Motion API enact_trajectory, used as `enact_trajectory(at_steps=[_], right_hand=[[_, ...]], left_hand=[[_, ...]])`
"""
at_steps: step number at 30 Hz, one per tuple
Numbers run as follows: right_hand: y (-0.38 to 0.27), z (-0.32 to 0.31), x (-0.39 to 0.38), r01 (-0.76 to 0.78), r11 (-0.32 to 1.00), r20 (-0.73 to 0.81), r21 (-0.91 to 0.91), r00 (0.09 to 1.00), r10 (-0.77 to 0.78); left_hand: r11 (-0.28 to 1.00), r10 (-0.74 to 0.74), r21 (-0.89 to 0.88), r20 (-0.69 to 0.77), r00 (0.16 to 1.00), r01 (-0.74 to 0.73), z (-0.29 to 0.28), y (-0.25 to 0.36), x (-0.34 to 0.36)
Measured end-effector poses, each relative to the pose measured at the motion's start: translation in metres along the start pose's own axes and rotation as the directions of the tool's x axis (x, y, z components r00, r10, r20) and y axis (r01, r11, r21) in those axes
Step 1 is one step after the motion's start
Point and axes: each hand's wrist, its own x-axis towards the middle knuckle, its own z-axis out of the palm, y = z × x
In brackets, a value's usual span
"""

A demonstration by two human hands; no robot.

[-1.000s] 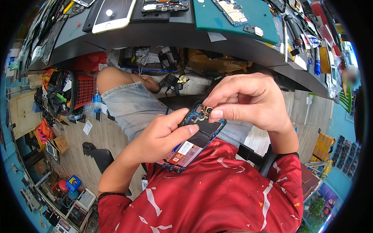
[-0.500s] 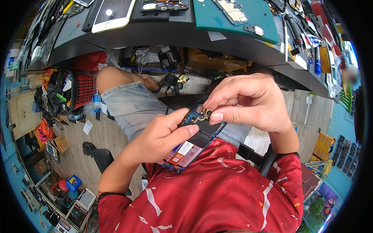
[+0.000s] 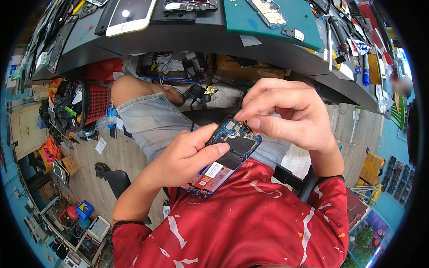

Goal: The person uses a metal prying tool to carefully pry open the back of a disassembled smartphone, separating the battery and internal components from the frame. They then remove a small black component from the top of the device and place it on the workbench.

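My left hand [image 3: 190,154] grips an opened smartphone [image 3: 237,145] by its left side, thumb lying across the inside. The phone is tilted above my lap with its back off. Its blue circuit board shows at the top end, a black area below it and a white label lower down. My right hand [image 3: 288,114] is at the top right edge of the phone, with thumb and forefinger bent toward each other in a pinch. Whatever lies between those fingertips is mostly hidden by them.
Ahead is a grey workbench [image 3: 134,44] holding a white-framed phone [image 3: 129,18] and a green mat [image 3: 237,18] with a bare circuit board [image 3: 270,15]. Tools crowd its right end. A red basket [image 3: 96,102] stands left of my knee, beside a chair [image 3: 118,183].
My right fingers have shifted slightly up and right. The small camera module seen between them over the board is now out of sight, and more of the board shows. My left hand stays put.
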Motion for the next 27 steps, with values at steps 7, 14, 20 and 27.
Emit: enact_trajectory(at_steps=[7, 14, 20, 27], right_hand=[[0.001, -0.002, 0.001, 0.018, 1.0, 0.027, -0.023, 0.999, -0.017], [-0.028, -0.026, 0.004, 0.029, 0.968, -0.324, -0.249, 0.94, -0.111], [-0.04, -0.066, 0.042, -0.11, 0.744, -0.445, -0.659, 0.855, -0.267], [-0.032, -0.108, 0.082, -0.186, 0.63, -0.393, -0.754, 0.896, -0.206]], left_hand=[[1.0, 0.009, 0.03, 0.004, 1.0, -0.009, -0.002, -0.003, 0.0], [1.0, -0.027, -0.006, -0.05, 0.998, 0.027, -0.004, -0.011, -0.006], [0.999, 0.04, 0.007, -0.205, 0.978, -0.04, -0.014, -0.035, -0.03], [0.999, 0.023, -0.016, -0.329, 0.944, -0.03, -0.038, -0.047, -0.061]])
